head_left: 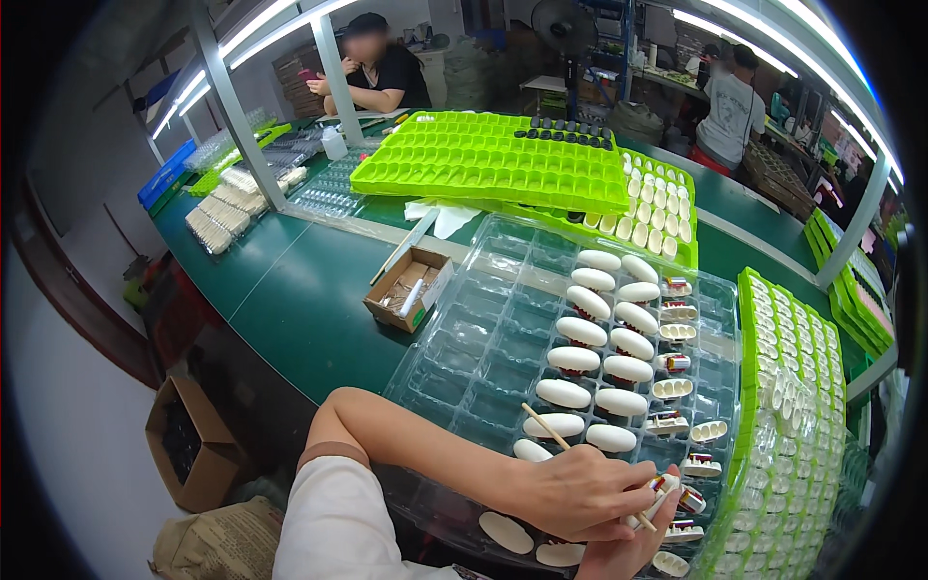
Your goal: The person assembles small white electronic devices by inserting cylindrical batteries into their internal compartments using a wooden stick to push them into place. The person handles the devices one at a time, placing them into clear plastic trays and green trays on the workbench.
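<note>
My left hand reaches in from the left, fingers closed around a thin wooden stick. The stick slants down through the grip, its lower end close to a small white part with red and yellow bits. Beneath it, my right hand pinches that part, partly covered by the left fingers. Both hands are over the right side of a clear plastic compartment tray. White oval shells stand in two columns there. Beside them runs a column of small white holders, some fitted with coloured pieces.
A small cardboard box stands left of the tray. Bright green trays lie beyond it, and another green tray with white parts flanks the right. Metal posts rise from the green table. A person sits across; another stands farther right.
</note>
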`<move>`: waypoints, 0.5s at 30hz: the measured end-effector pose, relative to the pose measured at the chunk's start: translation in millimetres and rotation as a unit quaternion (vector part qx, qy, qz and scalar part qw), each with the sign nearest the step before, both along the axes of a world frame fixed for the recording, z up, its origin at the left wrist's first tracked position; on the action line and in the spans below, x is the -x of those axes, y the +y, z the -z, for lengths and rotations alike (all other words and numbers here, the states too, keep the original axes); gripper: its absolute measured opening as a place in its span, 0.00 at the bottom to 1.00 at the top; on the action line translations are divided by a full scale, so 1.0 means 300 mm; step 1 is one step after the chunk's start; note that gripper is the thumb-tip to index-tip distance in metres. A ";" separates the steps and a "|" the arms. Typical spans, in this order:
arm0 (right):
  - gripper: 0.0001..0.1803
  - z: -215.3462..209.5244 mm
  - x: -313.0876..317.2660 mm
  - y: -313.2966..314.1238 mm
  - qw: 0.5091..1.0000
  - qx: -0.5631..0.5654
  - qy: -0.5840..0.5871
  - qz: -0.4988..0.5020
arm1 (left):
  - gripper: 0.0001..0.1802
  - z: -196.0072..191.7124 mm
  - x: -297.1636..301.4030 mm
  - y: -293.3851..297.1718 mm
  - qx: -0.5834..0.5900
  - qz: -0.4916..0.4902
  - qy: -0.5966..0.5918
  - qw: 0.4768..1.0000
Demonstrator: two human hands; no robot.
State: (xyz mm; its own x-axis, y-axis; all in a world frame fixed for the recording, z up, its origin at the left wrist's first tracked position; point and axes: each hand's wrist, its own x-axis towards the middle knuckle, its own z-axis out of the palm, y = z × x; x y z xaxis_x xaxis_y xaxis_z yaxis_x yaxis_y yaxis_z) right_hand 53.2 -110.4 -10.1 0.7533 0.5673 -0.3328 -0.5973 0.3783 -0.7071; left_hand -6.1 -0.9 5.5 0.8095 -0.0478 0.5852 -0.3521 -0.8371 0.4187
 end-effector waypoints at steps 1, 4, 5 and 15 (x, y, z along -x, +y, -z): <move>0.25 -0.001 0.004 0.001 1.000 0.001 -0.003 0.003 | 0.15 0.004 0.001 0.001 0.004 -0.003 0.001 1.000; 0.25 -0.004 0.012 0.007 1.000 0.006 -0.010 0.012 | 0.15 -0.007 0.005 0.000 0.021 -0.010 0.023 0.999; 0.25 -0.003 0.012 0.008 1.000 0.007 -0.009 0.015 | 0.15 -0.012 0.006 0.000 0.027 -0.011 0.034 0.999; 0.22 0.001 0.006 0.024 0.991 -0.097 -0.033 0.084 | 0.18 -0.064 0.017 0.016 0.023 0.011 0.082 0.996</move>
